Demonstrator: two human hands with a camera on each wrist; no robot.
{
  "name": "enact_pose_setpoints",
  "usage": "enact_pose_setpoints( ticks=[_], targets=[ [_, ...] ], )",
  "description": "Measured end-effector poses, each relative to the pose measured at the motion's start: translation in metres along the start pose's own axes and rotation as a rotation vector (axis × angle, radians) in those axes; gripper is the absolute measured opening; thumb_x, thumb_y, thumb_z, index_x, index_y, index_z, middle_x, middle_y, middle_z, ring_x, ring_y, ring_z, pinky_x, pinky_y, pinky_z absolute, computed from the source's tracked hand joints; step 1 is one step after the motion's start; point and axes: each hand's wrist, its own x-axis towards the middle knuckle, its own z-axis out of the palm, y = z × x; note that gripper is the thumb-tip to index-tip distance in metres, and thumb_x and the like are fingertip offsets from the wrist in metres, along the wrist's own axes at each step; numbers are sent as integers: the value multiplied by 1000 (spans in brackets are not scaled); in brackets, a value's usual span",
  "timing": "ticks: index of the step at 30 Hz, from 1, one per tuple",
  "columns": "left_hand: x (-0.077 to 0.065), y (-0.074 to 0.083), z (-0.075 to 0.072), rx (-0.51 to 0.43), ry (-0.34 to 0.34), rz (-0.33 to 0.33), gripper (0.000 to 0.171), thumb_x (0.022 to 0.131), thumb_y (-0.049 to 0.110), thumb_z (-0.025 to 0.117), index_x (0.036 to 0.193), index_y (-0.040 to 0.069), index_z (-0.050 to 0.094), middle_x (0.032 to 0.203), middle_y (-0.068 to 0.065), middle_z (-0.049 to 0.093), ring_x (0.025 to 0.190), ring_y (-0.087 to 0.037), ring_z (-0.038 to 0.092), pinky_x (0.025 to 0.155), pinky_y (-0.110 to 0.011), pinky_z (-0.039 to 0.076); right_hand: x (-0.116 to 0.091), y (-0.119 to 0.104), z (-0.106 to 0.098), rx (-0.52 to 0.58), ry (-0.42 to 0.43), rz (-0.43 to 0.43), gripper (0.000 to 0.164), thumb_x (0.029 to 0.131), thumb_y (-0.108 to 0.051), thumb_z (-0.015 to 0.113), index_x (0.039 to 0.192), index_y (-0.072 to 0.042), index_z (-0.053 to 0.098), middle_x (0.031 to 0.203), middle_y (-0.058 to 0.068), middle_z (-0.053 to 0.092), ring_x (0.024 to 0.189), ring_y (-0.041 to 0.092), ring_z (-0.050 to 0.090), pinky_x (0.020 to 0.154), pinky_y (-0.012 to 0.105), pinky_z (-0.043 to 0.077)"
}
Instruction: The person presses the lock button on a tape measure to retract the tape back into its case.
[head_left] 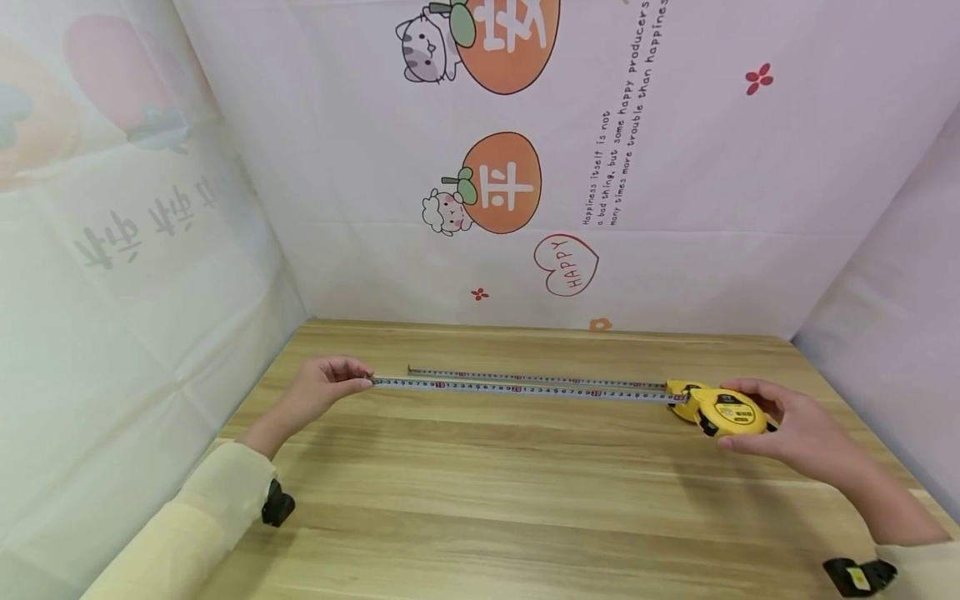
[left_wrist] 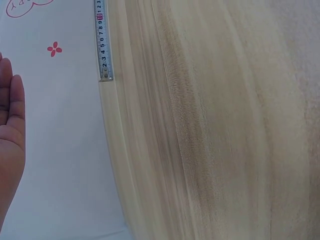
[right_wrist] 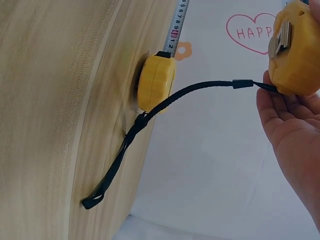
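My right hand (head_left: 798, 433) grips a yellow tape measure (head_left: 731, 414) above the table, with fingers behind and thumb in front. Its blade (head_left: 555, 391) stretches leftward across the table, roughly level. At the far end my left hand (head_left: 322, 387) pinches the blade's tip between thumb and fingers. Behind the held one, a second yellow tape measure (right_wrist: 156, 82) rests on the table, its own blade (head_left: 519, 377) drawn out nearly parallel; that blade's hooked end (left_wrist: 106, 77) lies free. From the held case hangs a black wrist strap (right_wrist: 112, 170). The left fingertips fall outside the left wrist view.
A wooden table (head_left: 450, 483) fills the lower part of the head view. Printed white cloth (head_left: 675, 275) stands along its back edge, with more cloth (head_left: 150, 333) on the left and right. Black wrist cameras (head_left: 277, 504) sit at both cuffs.
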Motion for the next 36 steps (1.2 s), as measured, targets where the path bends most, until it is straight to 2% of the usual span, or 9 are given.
enact_pose_setpoints(
  ticks=[12,36],
  targets=[
    [0,5,4,-1,11,-5,23,89,18,73,103,0,70,98,-11,70,85,-19,66,75,-29,55,2,-3,3,6,7,-11,71,78,-21,84,135,2,48,122,13,54,97,-12,49,68,21,50],
    [1,6,10,-9,-6,27,19,89,15,72,101,0,70,96,-10,70,83,-19,66,74,-30,56,1,-6,7,2,6,-2,71,79,-22,83,135,3,48,123,21,55,94,-9,52,67,22,51]
  ],
)
